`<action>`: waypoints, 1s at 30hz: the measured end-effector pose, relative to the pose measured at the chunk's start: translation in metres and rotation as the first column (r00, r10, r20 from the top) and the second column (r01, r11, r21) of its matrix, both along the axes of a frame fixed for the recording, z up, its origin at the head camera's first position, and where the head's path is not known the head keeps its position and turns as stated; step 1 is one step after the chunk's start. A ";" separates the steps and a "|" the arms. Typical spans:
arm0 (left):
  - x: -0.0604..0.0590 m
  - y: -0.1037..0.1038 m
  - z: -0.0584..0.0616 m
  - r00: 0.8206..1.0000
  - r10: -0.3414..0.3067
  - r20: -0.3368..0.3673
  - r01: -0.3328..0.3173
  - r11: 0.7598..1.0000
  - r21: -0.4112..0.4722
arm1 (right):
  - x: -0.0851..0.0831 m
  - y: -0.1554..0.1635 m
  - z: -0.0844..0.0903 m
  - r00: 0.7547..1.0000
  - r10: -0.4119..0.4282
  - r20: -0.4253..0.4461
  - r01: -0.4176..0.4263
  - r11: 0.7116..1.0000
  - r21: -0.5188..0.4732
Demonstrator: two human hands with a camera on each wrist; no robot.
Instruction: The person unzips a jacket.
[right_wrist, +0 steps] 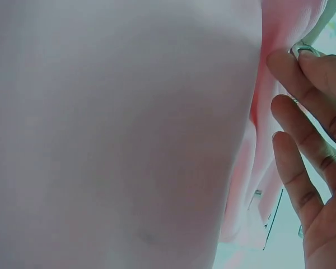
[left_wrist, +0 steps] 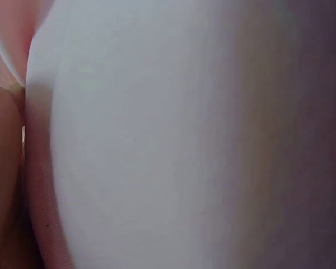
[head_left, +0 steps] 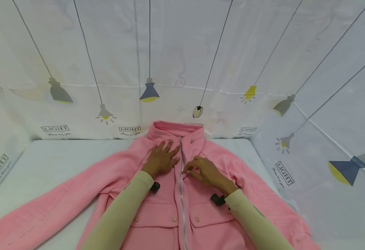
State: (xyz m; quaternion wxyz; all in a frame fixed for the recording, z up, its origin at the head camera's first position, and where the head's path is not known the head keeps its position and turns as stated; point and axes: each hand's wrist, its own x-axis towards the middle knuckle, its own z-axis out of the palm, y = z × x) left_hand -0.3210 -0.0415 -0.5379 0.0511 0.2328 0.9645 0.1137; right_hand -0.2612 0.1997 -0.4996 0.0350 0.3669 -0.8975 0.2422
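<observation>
So I'm standing here looking at a pink jacket (head_left: pixel 162 196) laid out front-up on a white table (head_left: pixel 64 151), its collar (head_left: pixel 157 133) up at the far edge. The person's left hand (head_left: pixel 162 161) is spread on the upper chest, palm down, fingers fanned toward the collar and thumb pointing at the zipper (head_left: pixel 184 211) just beside it. The right hand (head_left: pixel 209 173) is doing the fiddly bit — thumb and forefinger pinch the metal zipper pull (head_left: pixel 182 171), with a couple of other fingers held apart from it. That pull sits below the collar and above the two buttoned pocket flaps (head_left: pixel 152 213). Can't tell from here whether the teeth above it are joined. One jacket sleeve (head_left: pixel 54 203) stretches out across the table on the left — and the backdrop (head_left: pixel 170 45) behind is white cloth printed with hanging lamps.
</observation>
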 end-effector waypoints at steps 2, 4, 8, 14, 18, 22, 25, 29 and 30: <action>0.003 0.001 0.005 1.000 0.004 0.001 -0.004 1.000 0.002 | 0.004 0.002 0.002 1.000 -0.001 0.006 0.001 1.000 -0.015; 0.004 0.000 0.005 1.000 0.005 -0.010 -0.005 1.000 0.017 | 0.008 0.004 0.003 1.000 0.008 0.002 -0.008 0.999 -0.033; 0.005 0.002 0.005 1.000 0.006 -0.019 -0.005 1.000 0.023 | 0.019 0.004 0.008 0.999 0.051 0.005 -0.050 0.994 -0.094; 0.009 0.003 0.011 1.000 0.012 -0.018 -0.012 1.000 -0.010 | 0.041 0.001 0.016 0.988 0.157 -0.002 -0.156 0.983 -0.099; 0.010 0.003 0.013 1.000 0.016 -0.017 -0.016 1.000 -0.012 | 0.054 0.005 0.017 0.991 0.130 -0.021 -0.131 0.990 -0.057; 0.012 0.003 0.014 1.000 0.017 -0.009 -0.017 1.000 -0.005 | 0.064 0.011 0.016 0.994 0.109 -0.029 -0.111 0.993 -0.041; 0.012 0.003 0.013 1.000 0.025 -0.013 -0.025 1.000 -0.007 | 0.070 0.013 0.016 0.994 0.108 -0.032 -0.109 0.993 -0.043; 0.010 0.004 0.010 0.999 0.028 -0.021 -0.028 1.000 0.009 | 0.076 0.014 0.014 0.992 0.118 -0.044 -0.120 0.992 -0.044; 0.010 0.004 0.009 0.999 0.028 -0.021 -0.028 1.000 0.015 | 0.077 0.014 0.014 0.992 0.113 -0.048 -0.114 0.993 -0.041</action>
